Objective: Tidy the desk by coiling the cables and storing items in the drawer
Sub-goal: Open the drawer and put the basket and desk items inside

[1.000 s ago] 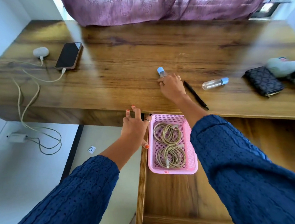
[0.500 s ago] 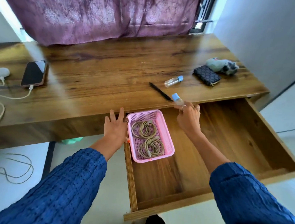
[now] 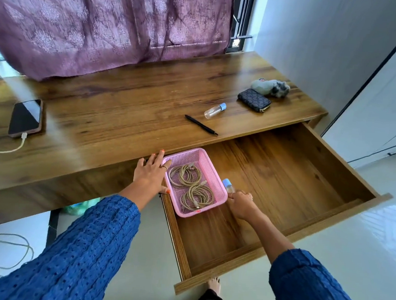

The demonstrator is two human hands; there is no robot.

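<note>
The wooden drawer (image 3: 284, 180) stands pulled out below the desk (image 3: 136, 107). In its left end sits a pink basket (image 3: 220, 189) holding two coiled beige cables (image 3: 190, 184). My right hand (image 3: 242, 204) is inside the drawer just right of the basket, shut on a small clear bottle with a blue cap (image 3: 228, 185). My left hand (image 3: 151, 174) rests flat with fingers spread on the drawer's left corner, beside the basket. A second clear bottle (image 3: 214, 111) and a black pen (image 3: 201, 125) lie on the desk near its front edge.
A dark wallet (image 3: 254, 99) and a grey soft toy (image 3: 269, 87) lie at the desk's right end. A phone (image 3: 25, 117) is plugged into a white cable (image 3: 0, 149) at the left. A purple curtain hangs behind. My foot (image 3: 214, 285) is below the drawer front.
My right hand has carried the blue-capped bottle from the desk top over the edge and down into the drawer beside the basket. The view has swung right; my left hand stays put.
</note>
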